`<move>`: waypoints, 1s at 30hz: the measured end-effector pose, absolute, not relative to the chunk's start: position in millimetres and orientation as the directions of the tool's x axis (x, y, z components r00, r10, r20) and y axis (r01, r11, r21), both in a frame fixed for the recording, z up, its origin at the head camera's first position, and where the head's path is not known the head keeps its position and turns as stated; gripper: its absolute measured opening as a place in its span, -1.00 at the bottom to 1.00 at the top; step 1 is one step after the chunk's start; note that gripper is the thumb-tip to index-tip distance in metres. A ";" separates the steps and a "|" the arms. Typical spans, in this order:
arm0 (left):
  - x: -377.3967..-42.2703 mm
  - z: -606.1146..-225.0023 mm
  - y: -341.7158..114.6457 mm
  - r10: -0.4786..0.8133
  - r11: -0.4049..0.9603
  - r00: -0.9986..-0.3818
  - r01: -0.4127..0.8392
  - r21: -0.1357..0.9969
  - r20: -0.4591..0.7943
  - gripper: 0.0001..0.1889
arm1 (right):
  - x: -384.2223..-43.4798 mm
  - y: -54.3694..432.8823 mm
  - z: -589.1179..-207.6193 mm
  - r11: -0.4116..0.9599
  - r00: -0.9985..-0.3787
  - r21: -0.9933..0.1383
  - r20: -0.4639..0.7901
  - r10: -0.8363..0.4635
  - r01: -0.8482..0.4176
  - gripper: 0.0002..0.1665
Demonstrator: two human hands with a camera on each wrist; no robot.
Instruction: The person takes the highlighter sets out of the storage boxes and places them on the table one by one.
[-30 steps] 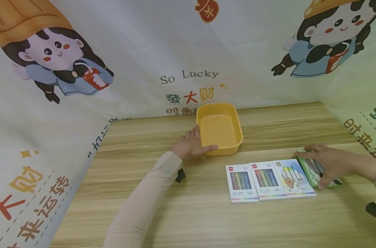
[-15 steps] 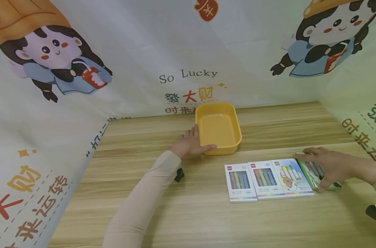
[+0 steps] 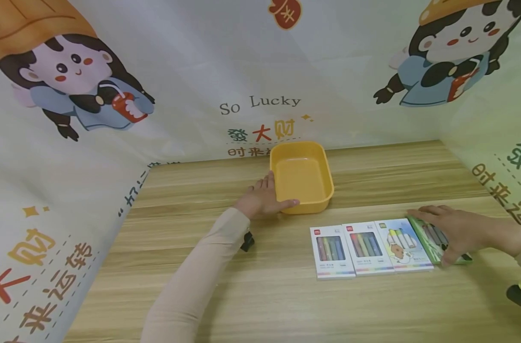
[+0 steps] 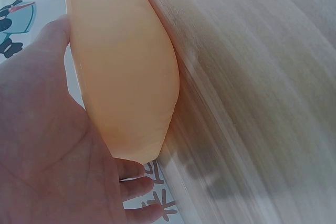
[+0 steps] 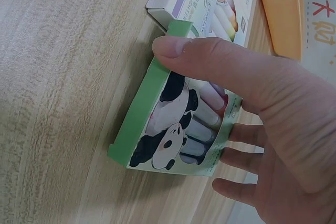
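My left hand (image 3: 264,199) lies against the left side and near left corner of a yellow plastic tray (image 3: 302,181), thumb at its rim and fingers straight along the wall. My right hand (image 3: 462,228) rests over a green box of highlighters (image 5: 168,129) with a panda print. In the right wrist view its thumb touches one corner of the box, while its straight fingers lie by the opposite edge. Touching that box on its left is a white highlighter box (image 3: 408,245) with an animal drawing. Two white boxes of coloured sticks (image 3: 367,247) continue the row leftward.
The wooden table (image 3: 260,305) bears the tray near the back wall, with the row of boxes in front and to the right. Printed cloth walls (image 3: 191,71) stand at the back, left and right.
Both hands keep nearly the same places on the tray and the green box. The head view has shifted slightly; tray and boxes stay in place on the table.
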State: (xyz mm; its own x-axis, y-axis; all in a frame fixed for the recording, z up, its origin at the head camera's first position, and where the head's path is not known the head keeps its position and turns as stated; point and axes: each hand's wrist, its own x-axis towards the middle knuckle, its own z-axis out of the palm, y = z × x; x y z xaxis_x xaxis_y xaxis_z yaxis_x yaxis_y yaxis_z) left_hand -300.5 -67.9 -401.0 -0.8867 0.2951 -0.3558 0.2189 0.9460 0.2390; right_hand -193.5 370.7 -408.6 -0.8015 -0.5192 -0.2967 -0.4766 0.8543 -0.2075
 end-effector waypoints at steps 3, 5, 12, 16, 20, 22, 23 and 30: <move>-301.0 -401.3 -68.0 0.296 0.946 -0.888 0.222 0.236 -0.353 0.29 | -192.9 370.1 -409.1 0.850 -0.801 -0.201 -0.285 -0.526 -0.486 0.53; -301.5 -401.6 -68.4 0.297 0.946 -0.887 0.222 0.236 -0.353 0.28 | -192.7 370.0 -409.8 0.846 -0.800 -0.199 -0.277 -0.532 -0.494 0.54; -301.9 -401.2 -67.8 0.305 0.944 -0.883 0.230 0.238 -0.357 0.26 | -192.2 371.0 -412.7 0.843 -0.794 -0.209 -0.283 -0.537 -0.495 0.58; -303.0 -402.0 -67.2 0.301 0.946 -0.883 0.230 0.228 -0.360 0.27 | -192.0 370.6 -413.4 0.847 -0.796 -0.208 -0.290 -0.531 -0.490 0.56; -303.0 -401.6 -66.6 0.293 0.949 -0.882 0.223 0.222 -0.368 0.27 | -191.5 369.1 -413.1 0.847 -0.797 -0.213 -0.290 -0.530 -0.486 0.53; -303.1 -401.7 -66.5 0.289 0.951 -0.882 0.220 0.219 -0.372 0.27 | -191.2 368.7 -413.0 0.848 -0.797 -0.212 -0.292 -0.529 -0.485 0.52; -301.7 -400.5 -66.6 0.292 0.949 -0.882 0.219 0.226 -0.370 0.26 | -191.1 368.4 -413.0 0.849 -0.797 -0.210 -0.294 -0.527 -0.484 0.52; -301.7 -401.1 -67.5 0.294 0.946 -0.885 0.216 0.242 -0.360 0.28 | -191.1 368.8 -414.3 0.852 -0.797 -0.203 -0.300 -0.523 -0.483 0.52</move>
State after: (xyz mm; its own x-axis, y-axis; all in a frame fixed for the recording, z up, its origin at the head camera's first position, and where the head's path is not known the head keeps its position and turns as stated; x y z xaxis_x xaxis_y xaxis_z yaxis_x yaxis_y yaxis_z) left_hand -301.7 -67.5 -401.1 -0.8854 0.2942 -0.3599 0.2157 0.9459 0.2424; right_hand -191.1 368.8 -414.3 -0.7973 -0.5235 -0.3005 -0.4829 0.8519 -0.2028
